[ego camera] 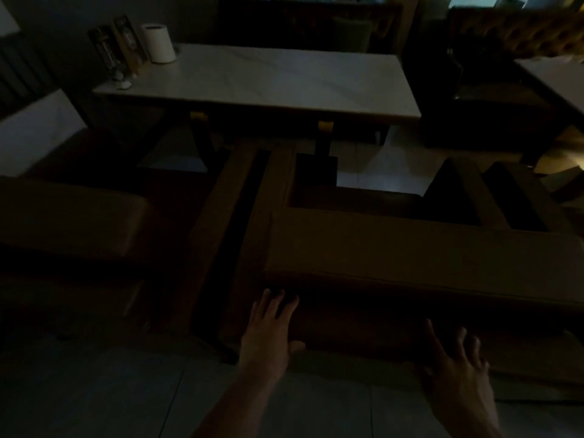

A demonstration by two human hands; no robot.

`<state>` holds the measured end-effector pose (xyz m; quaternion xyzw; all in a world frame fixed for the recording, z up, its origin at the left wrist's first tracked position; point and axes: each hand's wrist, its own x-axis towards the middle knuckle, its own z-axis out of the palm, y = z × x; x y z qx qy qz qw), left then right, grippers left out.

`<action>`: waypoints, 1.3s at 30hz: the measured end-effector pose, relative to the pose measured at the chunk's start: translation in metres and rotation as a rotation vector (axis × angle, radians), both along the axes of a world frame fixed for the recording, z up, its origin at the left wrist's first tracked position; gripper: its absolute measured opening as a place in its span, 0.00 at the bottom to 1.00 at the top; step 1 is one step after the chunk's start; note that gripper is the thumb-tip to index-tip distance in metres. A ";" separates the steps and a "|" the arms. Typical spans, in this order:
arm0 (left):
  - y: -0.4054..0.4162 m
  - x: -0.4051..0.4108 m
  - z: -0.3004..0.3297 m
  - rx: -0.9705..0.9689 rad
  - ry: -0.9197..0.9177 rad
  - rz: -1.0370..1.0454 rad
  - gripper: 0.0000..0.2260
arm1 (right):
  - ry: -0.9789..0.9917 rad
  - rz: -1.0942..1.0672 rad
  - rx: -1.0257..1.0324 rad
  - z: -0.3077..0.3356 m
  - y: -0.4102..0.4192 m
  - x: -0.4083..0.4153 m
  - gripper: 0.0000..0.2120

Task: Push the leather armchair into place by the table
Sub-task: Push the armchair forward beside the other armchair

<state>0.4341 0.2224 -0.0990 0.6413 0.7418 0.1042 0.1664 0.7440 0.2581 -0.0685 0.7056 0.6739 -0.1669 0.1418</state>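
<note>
- The scene is seen in very dim light, so colours and fine details can hardly be told.
- The leather armchair [410, 248] is placed in the near right part of the scene, with its back turned to the camera and its seat facing the table [262, 83].
- The armchair is near the table but apart from it; a strip of pale floor [379, 172] is seen between the seat front and the table edge.
- The left hand [268, 330] is laid on the back panel of the armchair, below the top cushion edge, with the fingers straight and spread; nothing is gripped by it.
- The right hand [455, 365] is held at the same back panel, further right, with the fingers spread and a little bent; nothing is held in it, and it cannot be told clearly if the panel is touched by it.
- A second armchair [79, 222] is placed just to the left of the first one, with only a narrow dark gap between their arms.
- On the far left corner of the table, a white cylinder [158, 42] is stood upright, and beside it, to the left, some upright cards [120, 45] are placed.
- Another table [556, 77] is partly seen at the far right.
</note>
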 end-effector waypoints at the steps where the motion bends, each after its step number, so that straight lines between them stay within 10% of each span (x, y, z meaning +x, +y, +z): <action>1: 0.001 0.000 0.000 -0.002 0.007 -0.001 0.37 | -0.005 0.000 -0.006 0.001 -0.001 0.000 0.41; 39: -0.025 0.129 0.132 -0.095 -0.004 -0.302 0.37 | 0.215 -0.043 0.105 0.146 -0.083 0.045 0.39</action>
